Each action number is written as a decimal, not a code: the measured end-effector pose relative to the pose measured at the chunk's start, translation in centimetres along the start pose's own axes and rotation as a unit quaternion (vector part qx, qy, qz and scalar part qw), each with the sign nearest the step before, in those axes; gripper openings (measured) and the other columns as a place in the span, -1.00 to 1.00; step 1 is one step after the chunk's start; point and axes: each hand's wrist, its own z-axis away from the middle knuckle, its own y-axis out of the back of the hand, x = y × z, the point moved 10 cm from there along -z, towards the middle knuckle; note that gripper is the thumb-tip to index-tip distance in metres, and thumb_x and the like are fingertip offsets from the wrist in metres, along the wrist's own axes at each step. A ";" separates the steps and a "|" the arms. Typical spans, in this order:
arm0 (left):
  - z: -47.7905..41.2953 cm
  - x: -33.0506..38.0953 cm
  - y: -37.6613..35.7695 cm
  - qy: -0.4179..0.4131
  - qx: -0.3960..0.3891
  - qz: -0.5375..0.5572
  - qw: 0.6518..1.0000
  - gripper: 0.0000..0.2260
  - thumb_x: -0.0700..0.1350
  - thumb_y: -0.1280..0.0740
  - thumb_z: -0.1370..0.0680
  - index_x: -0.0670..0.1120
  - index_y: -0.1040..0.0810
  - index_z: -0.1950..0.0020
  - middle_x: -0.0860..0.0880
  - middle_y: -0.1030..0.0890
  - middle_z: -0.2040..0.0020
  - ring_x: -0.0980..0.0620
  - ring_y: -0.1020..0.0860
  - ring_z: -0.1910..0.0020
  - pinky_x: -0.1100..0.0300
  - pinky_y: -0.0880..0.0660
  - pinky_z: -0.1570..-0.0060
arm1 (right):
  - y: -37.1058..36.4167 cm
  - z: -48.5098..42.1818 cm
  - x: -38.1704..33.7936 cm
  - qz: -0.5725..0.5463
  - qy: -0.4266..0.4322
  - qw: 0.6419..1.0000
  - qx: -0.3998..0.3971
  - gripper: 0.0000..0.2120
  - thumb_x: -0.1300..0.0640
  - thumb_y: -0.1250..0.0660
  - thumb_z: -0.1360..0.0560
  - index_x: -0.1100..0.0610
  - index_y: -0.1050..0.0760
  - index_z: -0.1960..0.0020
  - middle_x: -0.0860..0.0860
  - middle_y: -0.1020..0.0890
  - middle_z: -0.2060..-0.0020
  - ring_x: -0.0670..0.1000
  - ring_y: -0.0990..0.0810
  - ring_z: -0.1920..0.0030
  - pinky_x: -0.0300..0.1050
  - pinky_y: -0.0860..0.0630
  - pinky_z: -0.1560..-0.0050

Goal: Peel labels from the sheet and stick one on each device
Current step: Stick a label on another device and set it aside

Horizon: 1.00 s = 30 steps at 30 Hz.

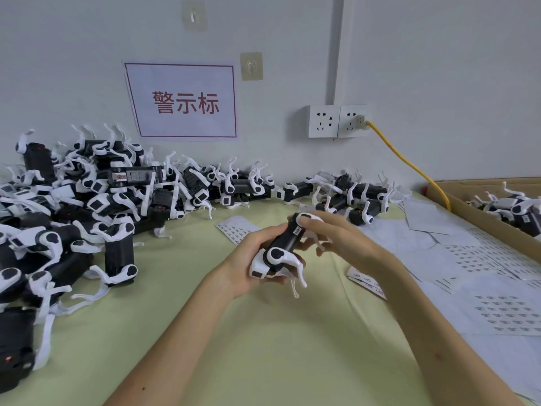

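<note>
Head view, right hand [336,240]: fingers [311,221] are curled over the far end of the device [281,244], beside the stuck label [297,230].
Left hand [251,257]: clamped round the near end.
Device: held above the table [263,332], long axis near-left to far-right.
Label sheet [235,230]: laid flat just beyond the left hand.

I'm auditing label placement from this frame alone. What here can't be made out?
Head view:
Print on the label on the held device: too small.
Device's underside: hidden by the left hand and right hand.
Print on the label sheets: too small, blurred.
Cardboard box contents: cut off by the right edge.
</note>
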 end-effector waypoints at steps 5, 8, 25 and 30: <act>-0.5 -0.9 2.8 0.018 0.115 0.072 0.991 -0.52 0.19 -0.25 -0.63 -0.24 -0.60 -0.14 -0.33 -0.62 -0.05 -0.28 -0.57 -0.04 -0.04 -0.56 0.10 | 0.4 0.1 1.3 -0.050 -0.045 0.997 -0.049 -0.64 -0.05 -0.39 -0.48 0.17 -0.56 -0.15 0.13 -0.69 -0.02 0.17 -0.68 0.06 0.01 -0.58 0.01; -0.3 0.7 5.2 -0.049 0.190 0.135 0.971 -0.62 0.11 -0.22 -0.66 -0.20 -0.58 0.02 -0.24 -0.62 0.15 -0.20 -0.62 0.23 0.07 -0.56 0.29 | 0.6 0.5 1.6 -0.111 -0.068 0.989 -0.074 -0.65 0.04 -0.41 -0.45 0.16 -0.47 -0.16 0.13 -0.66 0.02 0.24 -0.68 0.04 0.02 -0.60 -0.01; 0.3 0.9 6.7 -0.096 0.269 0.080 0.955 -0.69 0.01 -0.12 -0.71 -0.12 -0.58 0.00 -0.06 -0.72 0.23 -0.09 -0.68 0.35 0.14 -0.48 0.34 | 13.2 2.5 4.5 -0.595 0.056 0.753 0.275 -0.44 -0.19 -0.24 -0.64 0.19 -0.36 -0.46 0.28 -0.55 -0.29 0.31 -0.65 -0.21 0.17 -0.55 -0.28; 0.3 0.9 6.8 -0.101 0.274 0.081 0.953 -0.71 -0.02 -0.14 -0.70 -0.13 -0.58 -0.01 -0.06 -0.71 0.22 -0.07 -0.66 0.36 0.15 -0.48 0.35 | 12.2 2.3 5.2 -0.254 -0.056 0.886 0.383 -0.76 0.19 -0.29 -0.62 0.16 -0.51 -0.28 0.11 -0.64 -0.08 0.07 -0.66 -0.01 -0.08 -0.56 -0.03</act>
